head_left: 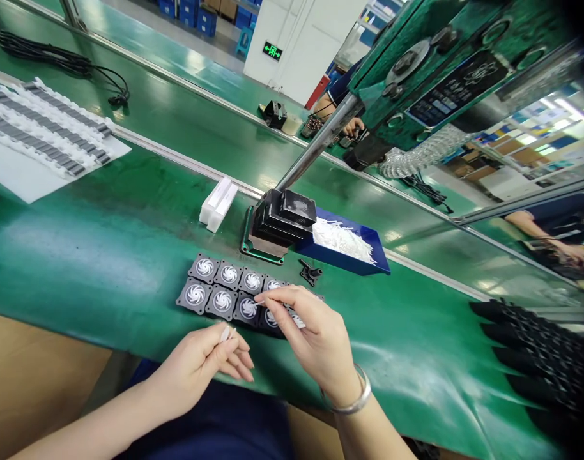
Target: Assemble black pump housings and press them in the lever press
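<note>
My right hand (pixel 315 332) pinches a thin white pin (pixel 259 303) between thumb and fingertips, its tip over one of the black square housings. Two rows of these black housings (pixel 195 294) lie on the green bench, each with a white spiral-bladed wheel (pixel 223 301) in its middle. My right hand hides part of the rows at their right end. Nearer the bench edge, my left hand (pixel 208 358) is closed on small white pins (pixel 227 333) between thumb and forefinger, its other fingers loosely curled. A blue bin (pixel 368 268) behind the housings holds many loose white pins (pixel 344 239).
A press stands close by, with a black base block (pixel 282 220), a slanting steel column (pixel 315 144) and a green head (pixel 416 64). Around it are a white block (pixel 218 203), a small black fitting (pixel 311 273), and black parts (pixel 536 358). Co-workers' hands (pixel 353 126) show beyond.
</note>
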### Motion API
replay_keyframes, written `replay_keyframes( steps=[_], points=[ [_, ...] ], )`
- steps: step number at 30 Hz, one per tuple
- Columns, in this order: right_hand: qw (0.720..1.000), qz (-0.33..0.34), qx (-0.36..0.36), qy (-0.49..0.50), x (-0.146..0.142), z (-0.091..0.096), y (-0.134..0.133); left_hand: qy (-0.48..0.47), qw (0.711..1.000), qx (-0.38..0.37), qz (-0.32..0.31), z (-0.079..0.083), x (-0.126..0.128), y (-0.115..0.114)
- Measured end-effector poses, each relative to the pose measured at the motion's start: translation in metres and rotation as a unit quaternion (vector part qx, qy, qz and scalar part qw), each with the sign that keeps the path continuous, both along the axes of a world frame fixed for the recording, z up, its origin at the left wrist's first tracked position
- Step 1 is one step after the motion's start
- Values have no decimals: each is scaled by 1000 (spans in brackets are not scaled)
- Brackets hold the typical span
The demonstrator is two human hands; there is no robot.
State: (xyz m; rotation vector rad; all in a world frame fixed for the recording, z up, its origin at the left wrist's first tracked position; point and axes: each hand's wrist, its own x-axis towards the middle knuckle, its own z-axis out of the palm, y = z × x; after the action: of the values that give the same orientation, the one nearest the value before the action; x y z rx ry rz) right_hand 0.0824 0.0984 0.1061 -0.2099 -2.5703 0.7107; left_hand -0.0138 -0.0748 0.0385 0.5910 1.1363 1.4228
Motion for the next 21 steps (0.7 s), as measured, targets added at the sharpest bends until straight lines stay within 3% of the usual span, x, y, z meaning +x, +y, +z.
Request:
replay_keyframes(
  steps=[8,13,15,18,21],
  points=[
    [998,33,38,-24,-2,-7,5,6,1000,0,-5,-4,1,-1],
    [993,-56,90,58,3,11,10,33,999,17,-10,-2,-1,-2],
    [998,-10,52,28,4,17,4,54,998,31,-11,1,-2,-1],
    [991,118,-40,-52,1,14,-10,91,994,59,-7,6,-3,0],
    [984,136,-97,-59,-4,7,-19,99,992,78,2,7,-4,-1]
  ],
)
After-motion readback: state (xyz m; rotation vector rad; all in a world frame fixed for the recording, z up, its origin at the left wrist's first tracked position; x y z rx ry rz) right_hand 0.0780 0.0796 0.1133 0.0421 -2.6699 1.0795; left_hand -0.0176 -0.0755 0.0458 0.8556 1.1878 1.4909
